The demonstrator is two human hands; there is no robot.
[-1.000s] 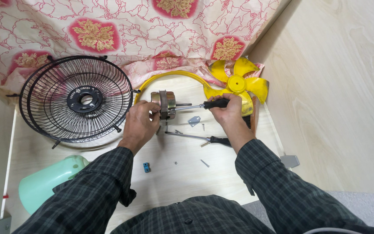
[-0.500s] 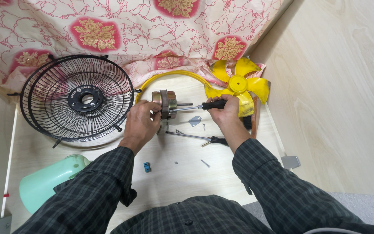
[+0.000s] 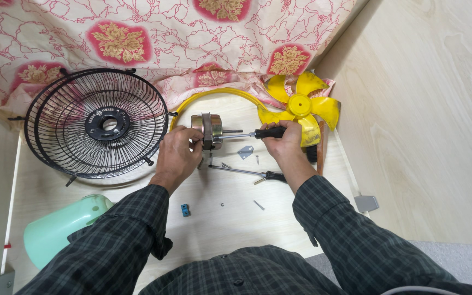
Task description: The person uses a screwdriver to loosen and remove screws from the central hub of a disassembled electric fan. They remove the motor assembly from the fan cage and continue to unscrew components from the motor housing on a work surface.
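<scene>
My left hand (image 3: pixel 178 155) grips a small metal fan motor (image 3: pixel 206 130) that rests on the pale wooden table (image 3: pixel 230 229). In my right hand (image 3: pixel 282 145) I hold a black-handled screwdriver (image 3: pixel 266 133), its shaft lying level and pointing left into the motor. A yellow fan blade (image 3: pixel 300 106) lies just right of that hand. Along the motor's far side curves a yellow ring (image 3: pixel 217 94).
A black wire fan guard (image 3: pixel 96 123) stands at the left. A second screwdriver (image 3: pixel 247 172), a small metal bracket (image 3: pixel 245 152), loose screws (image 3: pixel 259 205) and a little blue part (image 3: pixel 185 210) lie on the table. A pale green cover (image 3: pixel 64 226) sits at the lower left. Floral cloth (image 3: pixel 154 33) hangs behind.
</scene>
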